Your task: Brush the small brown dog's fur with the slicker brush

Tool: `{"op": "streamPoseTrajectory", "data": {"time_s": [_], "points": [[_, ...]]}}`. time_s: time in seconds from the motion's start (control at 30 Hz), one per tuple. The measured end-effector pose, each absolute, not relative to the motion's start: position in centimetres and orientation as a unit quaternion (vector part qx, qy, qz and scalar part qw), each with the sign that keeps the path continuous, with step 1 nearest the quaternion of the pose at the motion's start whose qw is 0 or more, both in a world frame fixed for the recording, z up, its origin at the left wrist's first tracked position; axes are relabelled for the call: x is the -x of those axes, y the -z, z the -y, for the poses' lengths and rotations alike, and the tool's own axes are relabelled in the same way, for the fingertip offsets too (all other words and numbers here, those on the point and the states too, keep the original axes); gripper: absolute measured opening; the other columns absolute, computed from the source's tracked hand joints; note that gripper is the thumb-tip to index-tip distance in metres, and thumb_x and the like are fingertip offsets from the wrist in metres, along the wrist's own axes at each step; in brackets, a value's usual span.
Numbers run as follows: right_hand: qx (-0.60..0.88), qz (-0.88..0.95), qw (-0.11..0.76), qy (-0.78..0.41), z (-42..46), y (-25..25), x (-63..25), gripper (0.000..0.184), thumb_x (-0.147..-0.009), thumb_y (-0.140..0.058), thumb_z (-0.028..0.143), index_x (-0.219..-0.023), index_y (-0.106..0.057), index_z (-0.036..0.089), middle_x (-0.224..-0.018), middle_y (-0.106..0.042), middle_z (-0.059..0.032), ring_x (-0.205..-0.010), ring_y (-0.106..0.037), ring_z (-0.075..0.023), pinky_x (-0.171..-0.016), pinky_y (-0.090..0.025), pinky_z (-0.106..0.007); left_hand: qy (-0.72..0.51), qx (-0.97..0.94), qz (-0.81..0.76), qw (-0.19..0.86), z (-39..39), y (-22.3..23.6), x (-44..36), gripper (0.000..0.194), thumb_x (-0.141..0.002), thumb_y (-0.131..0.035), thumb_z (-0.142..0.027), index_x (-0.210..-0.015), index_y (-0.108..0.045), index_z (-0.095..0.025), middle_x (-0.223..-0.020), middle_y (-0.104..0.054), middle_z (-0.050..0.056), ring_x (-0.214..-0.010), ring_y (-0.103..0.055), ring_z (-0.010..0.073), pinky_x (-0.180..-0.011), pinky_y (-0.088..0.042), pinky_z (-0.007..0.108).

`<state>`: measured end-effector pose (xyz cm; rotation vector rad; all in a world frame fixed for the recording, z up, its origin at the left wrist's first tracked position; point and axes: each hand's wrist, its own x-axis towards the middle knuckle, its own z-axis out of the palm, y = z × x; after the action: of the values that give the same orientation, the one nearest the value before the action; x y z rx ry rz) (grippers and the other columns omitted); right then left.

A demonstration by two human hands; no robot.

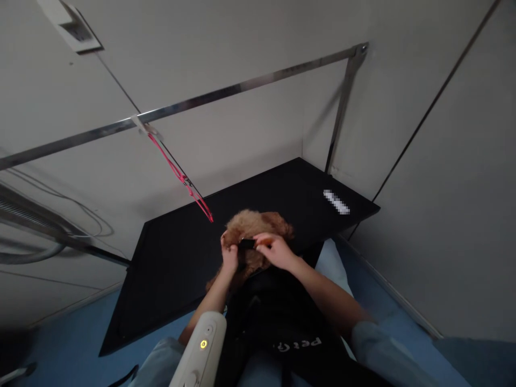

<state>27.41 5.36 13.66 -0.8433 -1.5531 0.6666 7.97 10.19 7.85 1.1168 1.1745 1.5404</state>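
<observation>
A small dog with curly brown fur (248, 219) is on the black table, close against my apron. My left hand (229, 257) is closed on the dog at its left side, thumb toward the middle. My right hand (278, 250) grips a grooming tool with an orange-brown handle and a dark, flat head (246, 244). The head lies against the fur, its tip close to my left thumb. The tool's exact kind is too small to tell, and the dog's underside is hidden by my arms and apron.
The black table (173, 258) stands by a pale wall. Above it runs a metal bar (250, 85), with a pink loop cord (177, 171) hanging down. A blurred-out white item (336, 202) lies at the right. A white device with a yellow light (203, 344) is close below.
</observation>
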Motion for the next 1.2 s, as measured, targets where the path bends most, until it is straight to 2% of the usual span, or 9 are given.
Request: {"op": "streamPoseTrajectory", "data": {"time_s": [0.13,0.33,0.47,0.67,0.8,0.9,1.03,1.1,1.2], "points": [[0.406,0.509,0.740,-0.172,-5.1,-13.6,-28.6,0.005,-0.081,-0.058,0.022,-0.086,-0.060,0.021,-0.105,-0.067,-0.0081,-0.102,-0.063,-0.0223,-0.093,-0.047,-0.044,-0.650,-0.458,-0.483,0.366,-11.7,-5.7,-8.4,0.069,-0.056,-0.077,-0.044,-0.114,-0.052,-0.017,-0.127,-0.055,0.016,-0.124,-0.048,0.0266,-0.107,-0.033,0.036],[0.387,0.736,0.493,-0.254,-4.2,-12.8,-27.4,0.008,-0.077,-0.063,0.019,-0.083,-0.065,0.024,-0.091,-0.070,-0.0016,-0.084,-0.066,-0.0177,-0.081,-0.053,-0.033,-0.673,-0.432,-0.490,0.347,-14.5,-6.2,-8.2,0.053,-0.065,-0.070,-0.048,-0.105,-0.058,-0.015,-0.111,-0.064,0.014,-0.107,-0.060,0.0234,-0.097,-0.043,0.037],[0.429,0.632,0.630,-0.139,-6.0,-14.2,-27.4,0.009,-0.080,-0.061,0.020,-0.087,-0.064,0.024,-0.110,-0.066,-0.0048,-0.103,-0.061,-0.0211,-0.094,-0.047,-0.040,-0.669,-0.421,-0.488,0.370,-15.1,-8.5,-8.1,0.046,-0.065,-0.073,-0.039,-0.103,-0.061,-0.016,-0.106,-0.066,0.011,-0.098,-0.064,0.0193,-0.094,-0.046,0.034],[0.393,0.740,0.512,-0.189,-7.2,-14.6,-26.8,0.008,-0.075,-0.065,0.020,-0.081,-0.065,0.024,-0.091,-0.070,-0.0025,-0.085,-0.065,-0.0191,-0.082,-0.052,-0.035,-0.640,-0.452,-0.481,0.393,-15.2,-12.0,-8.5,0.033,-0.067,-0.073,-0.038,-0.089,-0.067,-0.014,-0.092,-0.070,0.010,-0.085,-0.067,0.0198,-0.085,-0.051,0.033],[0.429,0.665,0.598,-0.123,-8.4,-14.1,-26.6,0.009,-0.079,-0.062,0.022,-0.087,-0.065,0.023,-0.105,-0.066,-0.0060,-0.101,-0.061,-0.0209,-0.092,-0.048,-0.039,-0.626,-0.467,-0.486,0.393,-15.9,-12.9,-8.6,0.032,-0.067,-0.073,-0.037,-0.087,-0.068,-0.013,-0.089,-0.071,0.010,-0.084,-0.067,0.0204,-0.083,-0.052,0.033],[0.398,0.692,0.580,-0.164,-8.8,-14.3,-27.1,0.004,-0.078,-0.064,0.024,-0.081,-0.065,0.024,-0.097,-0.067,-0.0041,-0.092,-0.063,-0.0191,-0.085,-0.051,-0.035,-0.607,-0.477,-0.483,0.412,-16.4,-13.1,-8.6,0.034,-0.065,-0.074,-0.038,-0.087,-0.069,-0.011,-0.088,-0.072,0.010,-0.082,-0.067,0.0214,-0.081,-0.052,0.034],[0.474,0.532,0.697,-0.083,-8.1,-14.9,-28.8,0.005,-0.078,-0.063,0.026,-0.077,-0.062,0.021,-0.089,-0.065,-0.0054,-0.087,-0.063,-0.0197,-0.081,-0.050,-0.036,-0.585,-0.513,-0.484,0.401,-17.1,-13.2,-8.3,0.035,-0.067,-0.072,-0.040,-0.087,-0.070,-0.010,-0.090,-0.072,0.011,-0.084,-0.067,0.0221,-0.082,-0.052,0.035],[0.493,0.545,0.676,-0.063,-7.1,-15.0,-29.1,0.008,-0.078,-0.064,0.028,-0.075,-0.063,0.020,-0.081,-0.065,-0.0036,-0.077,-0.062,-0.0170,-0.073,-0.050,-0.032,-0.565,-0.536,-0.484,0.399,-17.5,-13.4,-8.1,0.037,-0.069,-0.071,-0.041,-0.088,-0.070,-0.010,-0.092,-0.072,0.012,-0.084,-0.067,0.0220,-0.080,-0.052,0.034],[0.441,0.711,0.545,-0.051,-6.3,-14.7,-27.8,0.023,-0.077,-0.067,0.033,-0.060,-0.058,0.020,-0.059,-0.058,0.0013,-0.060,-0.057,-0.0128,-0.066,-0.047,-0.027,-0.538,-0.560,-0.484,0.404,-18.0,-13.8,-7.9,0.039,-0.068,-0.072,-0.043,-0.087,-0.070,-0.010,-0.088,-0.072,0.011,-0.081,-0.067,0.0214,-0.076,-0.052,0.032]]}}
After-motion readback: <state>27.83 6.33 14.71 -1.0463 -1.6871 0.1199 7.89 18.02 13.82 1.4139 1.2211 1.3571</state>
